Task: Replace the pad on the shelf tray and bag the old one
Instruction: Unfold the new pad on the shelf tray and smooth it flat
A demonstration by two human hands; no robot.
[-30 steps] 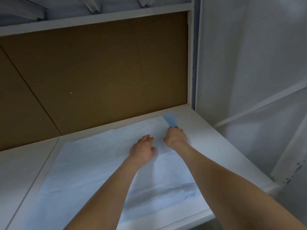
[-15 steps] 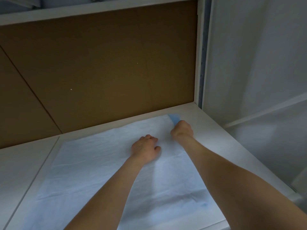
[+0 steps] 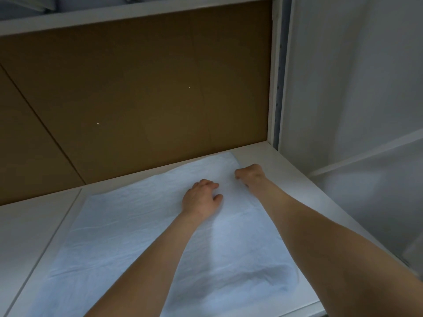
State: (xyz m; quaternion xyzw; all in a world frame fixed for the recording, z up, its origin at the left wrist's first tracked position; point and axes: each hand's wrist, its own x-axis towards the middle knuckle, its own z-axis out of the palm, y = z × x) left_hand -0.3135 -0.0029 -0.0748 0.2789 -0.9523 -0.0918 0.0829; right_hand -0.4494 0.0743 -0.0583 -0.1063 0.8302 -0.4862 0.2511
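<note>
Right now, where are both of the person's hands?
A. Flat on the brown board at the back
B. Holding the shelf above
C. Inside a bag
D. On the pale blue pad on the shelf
D: the left hand and the right hand both sit on the pale blue pad, which lies on the white shelf tray in front of the brown board.

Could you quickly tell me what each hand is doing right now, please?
Left hand: open, loosely curled, resting on the pad.
Right hand: fingers curled at the pad's far edge; whether it pinches the pad cannot be told.
</note>
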